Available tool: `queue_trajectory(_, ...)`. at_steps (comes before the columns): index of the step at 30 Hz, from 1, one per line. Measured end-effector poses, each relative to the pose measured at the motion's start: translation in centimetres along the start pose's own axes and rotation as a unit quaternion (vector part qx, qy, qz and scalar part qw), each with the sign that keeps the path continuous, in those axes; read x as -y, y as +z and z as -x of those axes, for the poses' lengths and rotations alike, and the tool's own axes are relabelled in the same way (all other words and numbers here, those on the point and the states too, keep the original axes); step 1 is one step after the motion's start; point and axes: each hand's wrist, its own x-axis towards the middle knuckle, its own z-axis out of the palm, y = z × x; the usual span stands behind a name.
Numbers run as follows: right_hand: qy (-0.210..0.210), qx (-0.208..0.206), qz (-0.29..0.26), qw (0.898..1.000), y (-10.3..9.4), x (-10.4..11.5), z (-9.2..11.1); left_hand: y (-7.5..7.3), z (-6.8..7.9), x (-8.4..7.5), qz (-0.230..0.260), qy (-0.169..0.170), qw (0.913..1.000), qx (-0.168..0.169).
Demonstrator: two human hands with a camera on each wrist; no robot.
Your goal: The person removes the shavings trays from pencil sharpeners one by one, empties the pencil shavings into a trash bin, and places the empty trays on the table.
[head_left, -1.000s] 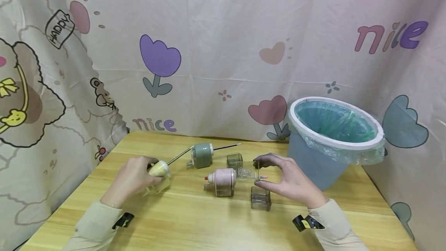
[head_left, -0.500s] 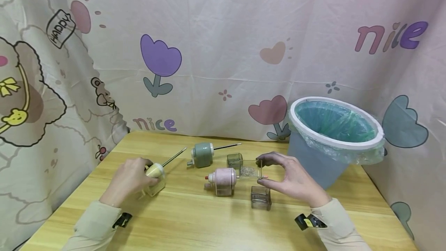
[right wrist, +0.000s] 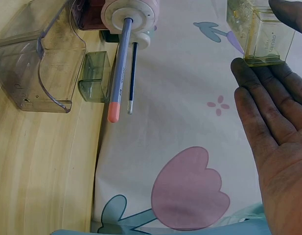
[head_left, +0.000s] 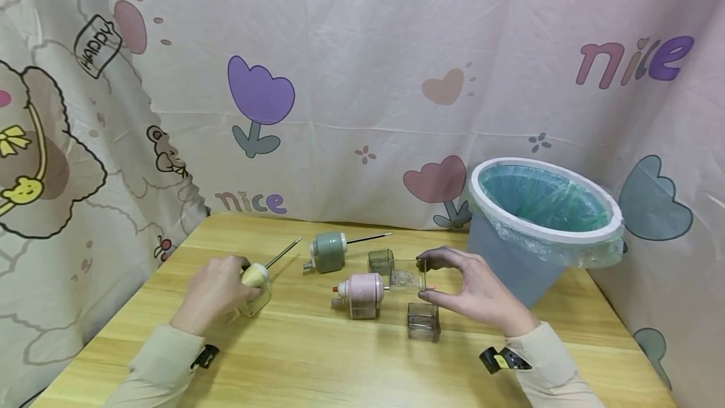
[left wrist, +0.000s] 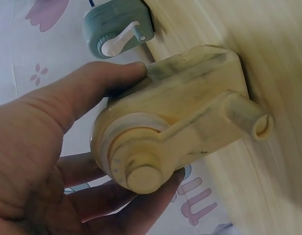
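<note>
My left hand grips a yellow crank pencil sharpener, thumb on one side and fingers on the other. A pencil sticks out of its far end. In the left wrist view its crank handle faces the camera. My right hand holds a clear shavings drawer between thumb and fingers, with grey shavings inside. A pink sharpener stands just left of the drawer. The right wrist view shows a pencil with a pink end projecting from it.
Behind stands a green sharpener with a pencil in it. Two smoky shavings drawers lie on the wooden table, one behind and one in front of the held drawer. A lined blue bin stands at the right, before a printed curtain.
The left hand has brought the yellow sharpener and its pencil slightly left, away from the green sharpener. The right hand has shifted the clear drawer a little to the right.
</note>
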Motion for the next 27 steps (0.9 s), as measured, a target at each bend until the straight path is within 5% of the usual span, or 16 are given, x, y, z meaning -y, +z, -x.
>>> queue_trajectory(8,0.003,-0.001,0.002,1.0,0.15,-0.21,0.03,0.32,-0.26,-0.21,-0.007,-0.003,0.9999,-0.012)
queue_trajectory(27,0.008,-0.003,0.0,1.0,-0.03,-0.2,0.19,-0.13,-0.34,-0.42,0.004,-0.015,0.9993,0.032)
